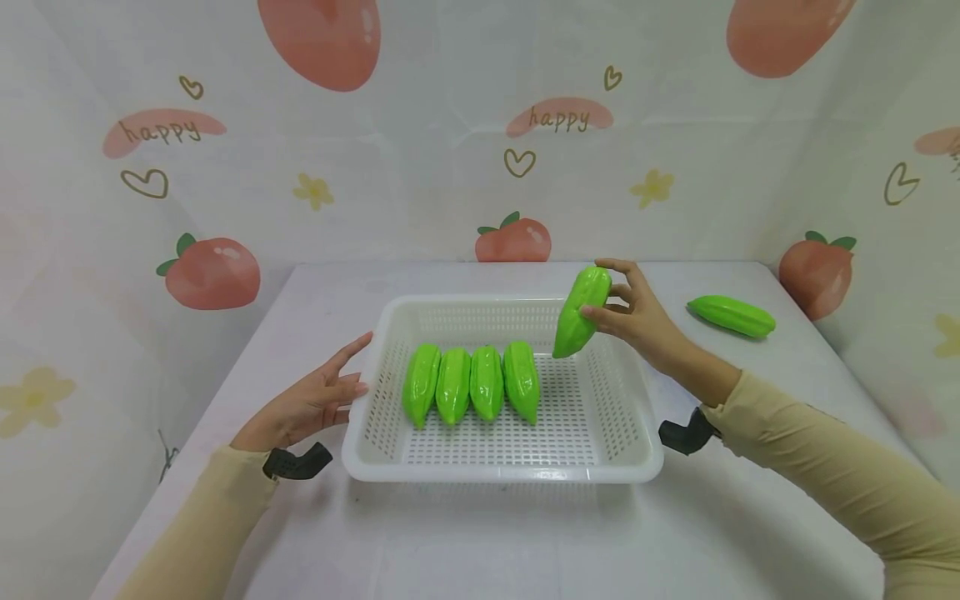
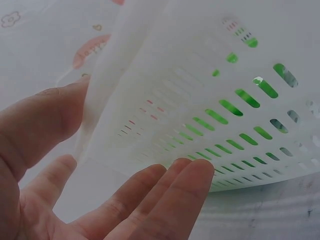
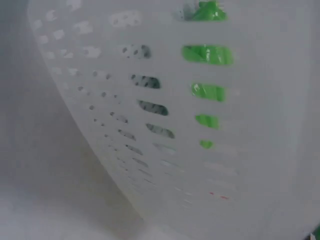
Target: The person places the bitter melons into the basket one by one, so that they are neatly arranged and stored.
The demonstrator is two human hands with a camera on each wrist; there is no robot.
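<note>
My right hand (image 1: 630,317) grips a glossy green ridged gourd (image 1: 582,312) between thumb and fingers, above the right part of a white perforated basket (image 1: 495,473). The gourd tilts, its pointed end downward. Inside the basket, several like gourds (image 1: 453,385) lie side by side, left of the middle. At the basket's left side is my left hand (image 1: 318,400), fingers extended, the thumb at the rim in the left wrist view, the other fingers (image 2: 187,200) close along the slotted wall (image 2: 240,155). The right wrist view shows the basket's outer wall (image 3: 265,125), with green through the slots; the right hand is hidden there.
One more green gourd (image 1: 731,316) lies on the white table (image 1: 480,542), right of the basket beyond my right forearm. A fruit-printed cloth (image 1: 420,142) hangs behind and beside the table. Black wrist mounts (image 1: 300,461) sit on both sleeves.
</note>
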